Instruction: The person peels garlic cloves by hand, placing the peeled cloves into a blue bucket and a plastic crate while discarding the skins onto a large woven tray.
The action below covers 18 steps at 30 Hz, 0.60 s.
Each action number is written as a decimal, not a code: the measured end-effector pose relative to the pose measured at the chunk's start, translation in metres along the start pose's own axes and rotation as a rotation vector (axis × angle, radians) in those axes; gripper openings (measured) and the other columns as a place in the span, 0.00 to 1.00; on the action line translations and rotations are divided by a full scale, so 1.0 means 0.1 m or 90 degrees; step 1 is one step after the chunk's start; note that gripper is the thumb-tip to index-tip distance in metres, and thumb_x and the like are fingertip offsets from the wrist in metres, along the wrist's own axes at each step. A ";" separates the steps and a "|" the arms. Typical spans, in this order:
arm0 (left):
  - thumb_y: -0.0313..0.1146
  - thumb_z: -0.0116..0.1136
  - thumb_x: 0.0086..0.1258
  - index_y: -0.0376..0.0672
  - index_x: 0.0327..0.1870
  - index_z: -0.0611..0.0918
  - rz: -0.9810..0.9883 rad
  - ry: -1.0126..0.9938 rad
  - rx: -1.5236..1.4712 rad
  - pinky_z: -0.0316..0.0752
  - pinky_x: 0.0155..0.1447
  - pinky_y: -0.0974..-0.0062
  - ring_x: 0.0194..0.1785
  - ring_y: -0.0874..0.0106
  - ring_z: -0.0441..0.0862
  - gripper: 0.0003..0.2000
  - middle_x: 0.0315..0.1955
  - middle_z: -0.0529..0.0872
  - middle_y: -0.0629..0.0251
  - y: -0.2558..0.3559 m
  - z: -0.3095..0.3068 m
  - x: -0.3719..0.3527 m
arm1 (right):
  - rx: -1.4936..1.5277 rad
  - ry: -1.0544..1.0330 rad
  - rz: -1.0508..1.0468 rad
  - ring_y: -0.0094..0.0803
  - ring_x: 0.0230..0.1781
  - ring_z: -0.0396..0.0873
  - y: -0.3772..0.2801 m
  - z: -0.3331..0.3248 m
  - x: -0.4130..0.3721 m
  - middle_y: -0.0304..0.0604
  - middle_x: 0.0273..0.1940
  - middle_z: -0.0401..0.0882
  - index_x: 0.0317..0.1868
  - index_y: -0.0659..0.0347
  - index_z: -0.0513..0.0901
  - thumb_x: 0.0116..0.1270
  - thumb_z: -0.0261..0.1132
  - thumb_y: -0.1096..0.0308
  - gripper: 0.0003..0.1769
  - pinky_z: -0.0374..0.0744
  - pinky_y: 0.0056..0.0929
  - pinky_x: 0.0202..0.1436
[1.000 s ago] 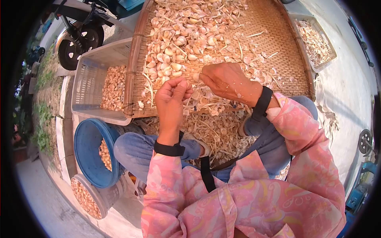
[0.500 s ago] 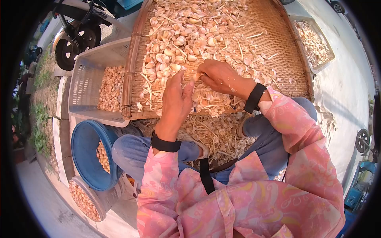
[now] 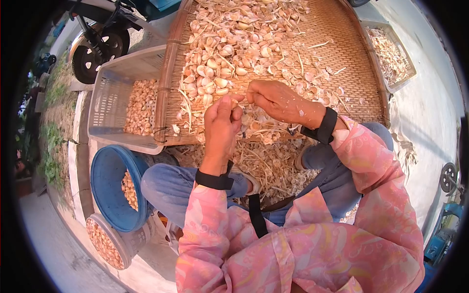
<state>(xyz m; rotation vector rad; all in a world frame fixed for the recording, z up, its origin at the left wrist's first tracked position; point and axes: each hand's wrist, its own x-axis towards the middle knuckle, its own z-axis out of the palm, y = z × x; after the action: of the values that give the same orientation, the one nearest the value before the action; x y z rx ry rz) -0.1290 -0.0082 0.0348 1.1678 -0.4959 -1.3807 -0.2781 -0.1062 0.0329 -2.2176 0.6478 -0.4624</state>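
Note:
My left hand [image 3: 221,127] is over the front of a woven bamboo tray [image 3: 337,49], its fingers curled in and the thumb on top. Whatever lies inside these fingers is hidden. Just to the right, my right hand [image 3: 286,101] is closed in a pinch, its fingertips almost meeting the left index finger; I cannot make out what is in the pinch. Bits of skin cling to the back of the right hand. Directly beyond both hands lies a heap of garlic cloves [image 3: 210,73], with loose papery garlic skins [image 3: 264,127] below them.
Left of the tray stands a plastic crate [image 3: 110,105] holding cloves. Nearer are a blue bucket [image 3: 105,195] and a white bucket [image 3: 128,254], both with cloves inside. Another crate [image 3: 408,63] with skins and stalks stands right. Garlic waste [image 3: 273,166] covers the ground between my legs.
My left hand has turned and its fingers have curled in. The clove seen between the right fingertips no longer shows. The view has shifted slightly.

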 end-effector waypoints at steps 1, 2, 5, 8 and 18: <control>0.40 0.43 0.75 0.35 0.46 0.76 -0.005 -0.019 -0.037 0.52 0.20 0.89 0.18 0.86 0.58 0.15 0.20 0.70 0.73 0.06 -0.03 -0.03 | -0.104 0.031 -0.006 0.48 0.34 0.74 0.14 0.02 -0.02 0.50 0.31 0.73 0.39 0.64 0.73 0.63 0.54 0.72 0.06 0.72 0.40 0.39; 0.39 0.43 0.75 0.35 0.47 0.76 -0.006 -0.039 -0.077 0.52 0.19 0.90 0.17 0.87 0.58 0.15 0.21 0.70 0.73 0.11 -0.06 -0.05 | -0.149 0.066 -0.022 0.47 0.35 0.75 0.18 0.03 -0.05 0.49 0.31 0.73 0.39 0.64 0.74 0.61 0.54 0.74 0.07 0.72 0.40 0.40; 0.38 0.43 0.75 0.33 0.48 0.76 0.053 0.000 -0.084 0.55 0.20 0.89 0.19 0.85 0.62 0.15 0.21 0.72 0.71 0.37 -0.39 -0.07 | -0.190 0.119 -0.060 0.47 0.37 0.75 0.23 0.03 -0.03 0.49 0.37 0.74 0.43 0.62 0.76 0.58 0.57 0.77 0.11 0.74 0.40 0.40; 0.35 0.47 0.72 0.32 0.53 0.75 0.274 0.278 0.257 0.70 0.37 0.83 0.32 0.77 0.75 0.16 0.34 0.80 0.62 0.79 -1.19 0.15 | -0.157 0.039 -0.065 0.47 0.38 0.75 0.17 0.10 0.16 0.48 0.40 0.74 0.43 0.61 0.76 0.59 0.59 0.74 0.10 0.74 0.40 0.40; 0.31 0.51 0.69 0.34 0.53 0.76 0.164 0.079 0.480 0.74 0.39 0.81 0.36 0.76 0.80 0.15 0.39 0.81 0.61 0.35 -0.68 0.19 | -0.157 -0.044 -0.016 0.42 0.30 0.79 0.22 0.44 0.68 0.48 0.31 0.77 0.36 0.65 0.78 0.55 0.63 0.71 0.09 0.76 0.37 0.35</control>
<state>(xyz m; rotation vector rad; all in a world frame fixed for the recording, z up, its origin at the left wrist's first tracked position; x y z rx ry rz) -0.0503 -0.0096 0.0307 1.7026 -1.0924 -0.8990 -0.2074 -0.1326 -0.0040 -2.4644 0.6719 -0.3312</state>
